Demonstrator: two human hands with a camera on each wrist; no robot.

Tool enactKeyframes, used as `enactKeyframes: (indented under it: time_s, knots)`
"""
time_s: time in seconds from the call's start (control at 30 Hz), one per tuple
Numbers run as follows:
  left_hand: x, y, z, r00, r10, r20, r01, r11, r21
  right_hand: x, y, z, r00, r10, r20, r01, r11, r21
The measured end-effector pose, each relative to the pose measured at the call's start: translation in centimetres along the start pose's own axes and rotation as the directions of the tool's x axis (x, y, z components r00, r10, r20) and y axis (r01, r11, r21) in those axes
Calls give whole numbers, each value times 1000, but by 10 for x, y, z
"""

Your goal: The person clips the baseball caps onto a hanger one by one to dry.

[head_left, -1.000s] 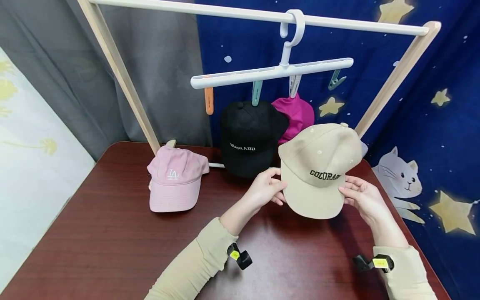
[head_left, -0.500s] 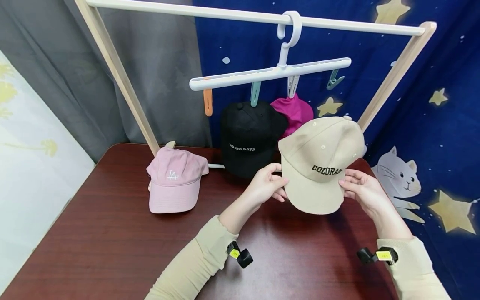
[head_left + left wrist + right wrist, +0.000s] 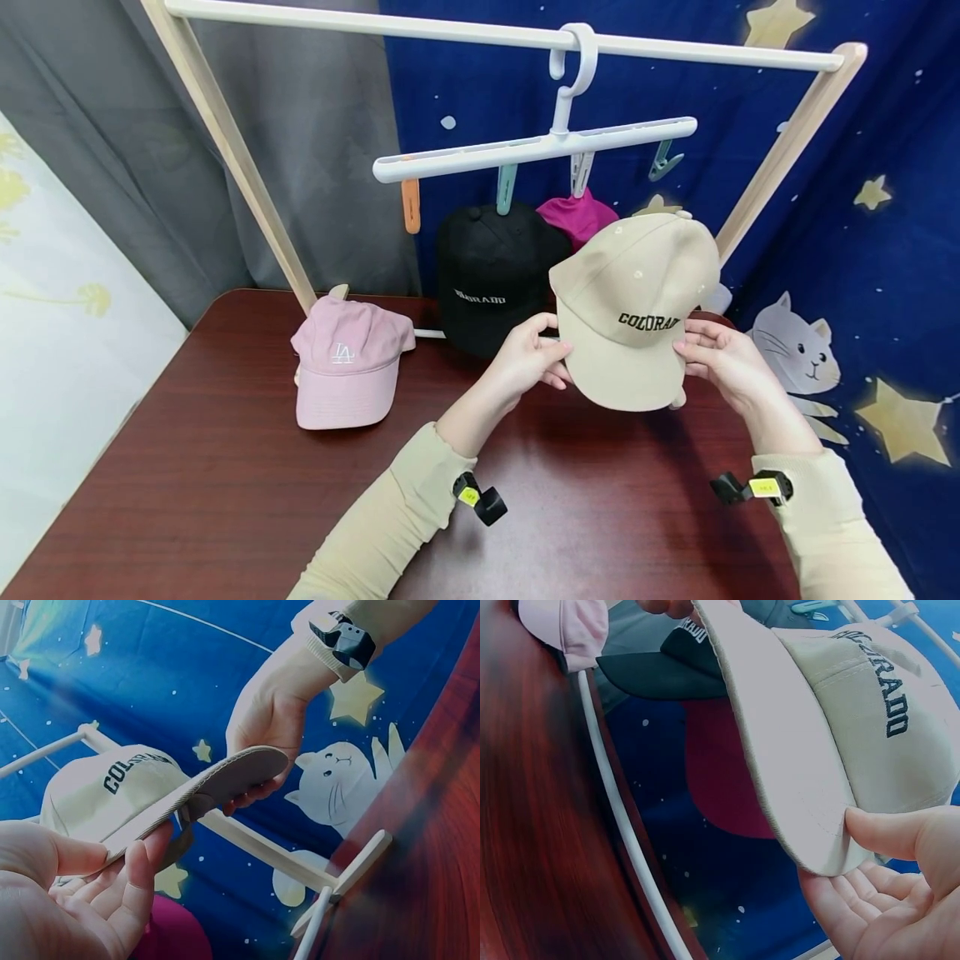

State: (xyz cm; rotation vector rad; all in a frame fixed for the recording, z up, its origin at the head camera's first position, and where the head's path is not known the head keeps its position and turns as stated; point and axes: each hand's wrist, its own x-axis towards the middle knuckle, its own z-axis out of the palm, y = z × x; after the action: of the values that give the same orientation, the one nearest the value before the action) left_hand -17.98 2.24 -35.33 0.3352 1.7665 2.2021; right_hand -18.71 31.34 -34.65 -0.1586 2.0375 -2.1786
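Note:
A beige baseball cap point(image 3: 637, 283) lettered in black is held up above the table, brim toward me. My left hand point(image 3: 527, 358) pinches one side of its brim, thumb on top and fingers beneath, as the left wrist view shows. On the opposite side my right hand point(image 3: 723, 362) grips the brim the same way. Behind it a black cap point(image 3: 487, 275) hangs from a teal clip point(image 3: 506, 190). A magenta cap point(image 3: 577, 217), partly hidden by the beige one, hangs from a white clip point(image 3: 581, 173). Another teal clip point(image 3: 663, 161) hangs above the beige cap, holding nothing.
The white hanger point(image 3: 540, 148) hooks over the rack's rail point(image 3: 450, 29). An orange clip point(image 3: 411, 206) hangs at its left end. A pink cap point(image 3: 348, 362) sits on the brown table point(image 3: 225, 483) near the rack's left wooden leg point(image 3: 247, 175).
Both hands have raised the beige cap somewhat, toward the hanger, and it now covers more of the magenta cap. The hold on its brim stays the same.

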Motion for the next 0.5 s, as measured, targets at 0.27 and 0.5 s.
enactKeyframes:
  time_s: [0.27, 0.5]
  knots:
    - [5, 0, -2, 1000, -2, -10, 1, 999, -32, 7, -4, 0, 1000, -2, 28, 2, 999, -32]
    - [6, 3, 1, 1000, 3, -6, -3, 999, -46, 13, -6, -5, 999, 21, 40, -17, 995, -98]
